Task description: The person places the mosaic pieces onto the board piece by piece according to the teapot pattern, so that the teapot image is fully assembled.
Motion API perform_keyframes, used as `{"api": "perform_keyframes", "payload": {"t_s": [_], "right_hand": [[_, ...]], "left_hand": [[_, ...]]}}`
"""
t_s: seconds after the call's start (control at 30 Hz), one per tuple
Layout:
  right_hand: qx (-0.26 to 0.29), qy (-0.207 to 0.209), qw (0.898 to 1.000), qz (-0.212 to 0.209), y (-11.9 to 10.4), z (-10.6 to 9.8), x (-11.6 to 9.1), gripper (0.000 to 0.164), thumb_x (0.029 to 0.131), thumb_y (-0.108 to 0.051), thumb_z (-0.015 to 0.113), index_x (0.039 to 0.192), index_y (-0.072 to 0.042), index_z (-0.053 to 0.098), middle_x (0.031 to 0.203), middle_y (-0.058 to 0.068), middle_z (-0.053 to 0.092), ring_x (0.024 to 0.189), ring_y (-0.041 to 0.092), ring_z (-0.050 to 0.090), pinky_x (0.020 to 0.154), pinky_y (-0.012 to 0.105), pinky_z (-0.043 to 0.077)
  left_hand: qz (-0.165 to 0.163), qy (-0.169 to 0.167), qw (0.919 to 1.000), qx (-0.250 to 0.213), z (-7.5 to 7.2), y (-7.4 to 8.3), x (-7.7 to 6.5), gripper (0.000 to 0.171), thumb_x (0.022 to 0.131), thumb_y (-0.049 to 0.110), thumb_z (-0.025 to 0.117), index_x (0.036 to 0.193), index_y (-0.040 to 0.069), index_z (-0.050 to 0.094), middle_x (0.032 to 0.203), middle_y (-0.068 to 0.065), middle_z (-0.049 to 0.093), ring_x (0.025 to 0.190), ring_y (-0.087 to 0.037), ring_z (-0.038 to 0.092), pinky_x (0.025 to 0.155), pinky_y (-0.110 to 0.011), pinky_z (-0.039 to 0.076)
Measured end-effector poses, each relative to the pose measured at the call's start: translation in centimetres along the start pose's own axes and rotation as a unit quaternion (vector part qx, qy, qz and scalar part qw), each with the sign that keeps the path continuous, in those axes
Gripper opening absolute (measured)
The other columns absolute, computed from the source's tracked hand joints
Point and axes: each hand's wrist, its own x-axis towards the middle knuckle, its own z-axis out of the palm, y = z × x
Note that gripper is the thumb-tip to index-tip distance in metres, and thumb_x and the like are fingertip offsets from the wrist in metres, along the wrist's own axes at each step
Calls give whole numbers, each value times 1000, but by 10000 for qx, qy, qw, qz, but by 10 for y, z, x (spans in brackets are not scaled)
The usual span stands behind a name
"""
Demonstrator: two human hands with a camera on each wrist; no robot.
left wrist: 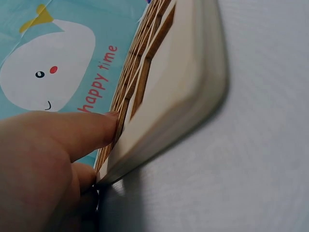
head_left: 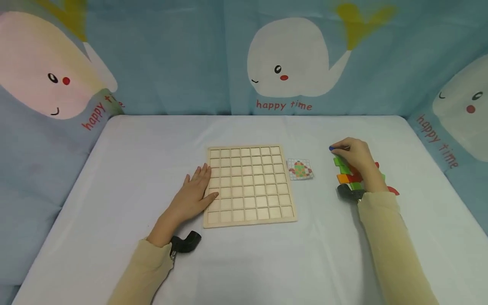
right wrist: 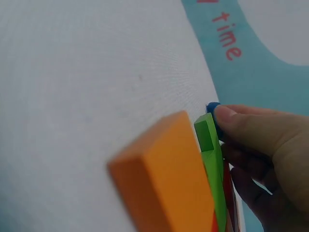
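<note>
A square wooden grid board [head_left: 249, 186] lies flat on the table, its cells bare. My left hand [head_left: 192, 195] rests on the board's left edge with fingers stretched out; in the left wrist view the thumb [left wrist: 91, 130] touches the rim beside the board's corner [left wrist: 193, 72]. At the right, my right hand [head_left: 354, 154] pinches a small blue block [head_left: 331, 148] between thumb and fingers. Below that hand lie green blocks [head_left: 342, 164], an orange block [head_left: 342, 178] and red blocks [head_left: 392, 190], partly hidden by the hand and wrist.
A small pattern card [head_left: 300, 169] with a coloured figure on a grid lies just right of the board. White cloth covers the table [head_left: 160, 148]. A blue curtain [head_left: 183, 59] with whales stands behind. Black wrist cameras [head_left: 187, 242] sit on both wrists.
</note>
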Motion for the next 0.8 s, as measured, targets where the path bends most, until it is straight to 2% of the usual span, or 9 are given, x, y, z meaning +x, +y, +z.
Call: {"api": "perform_keyframes", "payload": {"t_s": [0.17, 0.3, 0.4, 0.5, 0.67, 0.73, 0.8], "right_hand": [[-141, 115, 9998, -37, 4, 0, -6, 25, 96, -15, 56, 107, 5, 67, 111, 26, 60, 101, 39, 53, 92, 56, 38], [-32, 190, 9996, -206, 2, 2, -2, 26, 97, -15, 54, 107, 6, 66, 111, 28, 59, 100, 40, 53, 92, 56, 38], [142, 366, 9991, -177, 5, 2, -3, 28, 98, -18, 53, 107, 6, 65, 111, 28, 60, 100, 40, 53, 90, 54, 39], [371, 544, 9978, -50, 7, 2, -4, 32, 98, -22, 52, 109, 5, 65, 112, 27, 60, 99, 35, 54, 85, 44, 42], [615, 811, 9947, 163, 5, 1, -4, 35, 97, -28, 54, 111, 1, 66, 106, 20, 64, 84, 14, 54, 70, 17, 40], [745, 918, 9928, 176, 0, 0, -5, 34, 96, -29, 55, 110, 1, 66, 99, 12, 66, 77, 9, 54, 67, 11, 40], [982, 960, 9904, 136, -7, 0, -6, 34, 96, -28, 56, 110, 1, 66, 92, 7, 66, 72, 10, 53, 64, 12, 41]], "left_hand": [[28, -42, 10000, 30, 2, 3, 1, 72, 96, 30, 53, 146, -8, 18, 154, -22, 11, 141, -38, 9, 110, -58, 7], [-34, 23, 10000, 73, -1, 2, -2, 73, 95, 30, 53, 146, -9, 18, 154, -22, 11, 141, -38, 9, 110, -58, 7], [-36, 16, 9999, 113, 1, 1, -1, 73, 95, 31, 53, 146, -8, 18, 154, -21, 11, 142, -37, 9, 110, -57, 8], [-43, 4, 9999, 140, 1, 1, -1, 74, 95, 31, 53, 146, -8, 18, 154, -22, 11, 141, -37, 9, 110, -57, 8], [-61, 10, 9999, 118, 0, 3, 0, 74, 95, 30, 54, 146, -9, 17, 154, -22, 12, 141, -38, 9, 110, -57, 7], [-70, 16, 9999, 107, -1, 3, -1, 74, 95, 30, 54, 146, -9, 18, 154, -23, 12, 141, -38, 10, 110, -57, 7], [-81, 28, 9999, 116, -2, 2, -2, 74, 95, 30, 54, 146, -9, 18, 153, -23, 12, 141, -38, 10, 110, -58, 8]]}}
